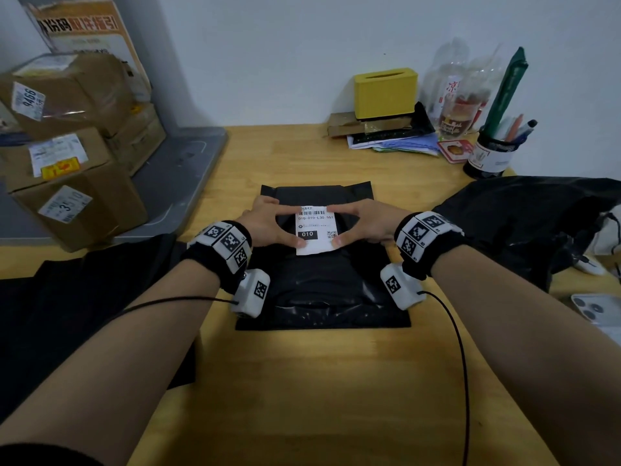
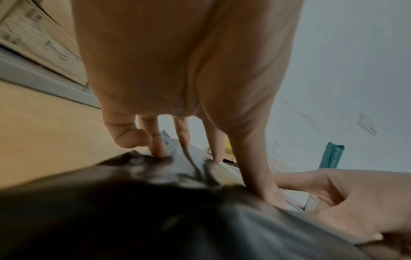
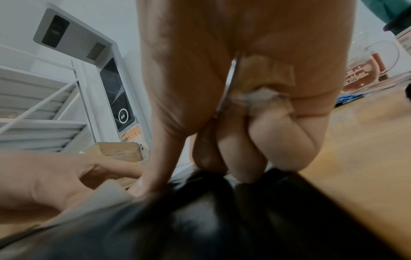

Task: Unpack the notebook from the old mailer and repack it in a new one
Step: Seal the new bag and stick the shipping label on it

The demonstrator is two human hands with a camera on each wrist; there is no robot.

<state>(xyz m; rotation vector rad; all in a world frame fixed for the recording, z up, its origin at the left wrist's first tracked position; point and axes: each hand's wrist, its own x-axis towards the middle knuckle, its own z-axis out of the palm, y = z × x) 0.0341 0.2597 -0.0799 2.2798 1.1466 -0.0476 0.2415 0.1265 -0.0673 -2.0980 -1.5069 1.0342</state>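
A black plastic mailer (image 1: 322,290) lies flat in the middle of the wooden table (image 1: 302,381), with a rectangular bulge under its skin; no notebook shows. On its upper half lies a white shipping label (image 1: 314,227) with a barcode and "010". My left hand (image 1: 285,227) presses the label's left edge with index fingertip and thumb. My right hand (image 1: 342,226) presses the right edge the same way. In the left wrist view the left fingers (image 2: 160,146) stretch down onto the mailer (image 2: 155,211). In the right wrist view the right thumb (image 3: 151,176) is on the label (image 3: 106,193), and the other fingers curl on the mailer (image 3: 200,219).
Crumpled black plastic (image 1: 521,213) lies at the right, a dark sheet (image 1: 84,314) at the left. Cardboard parcels (image 1: 67,163) are stacked far left. At the back stand a yellow box (image 1: 386,92), a glass (image 1: 460,112) and a pen holder (image 1: 494,153). A phone (image 1: 598,311) lies at the right edge.
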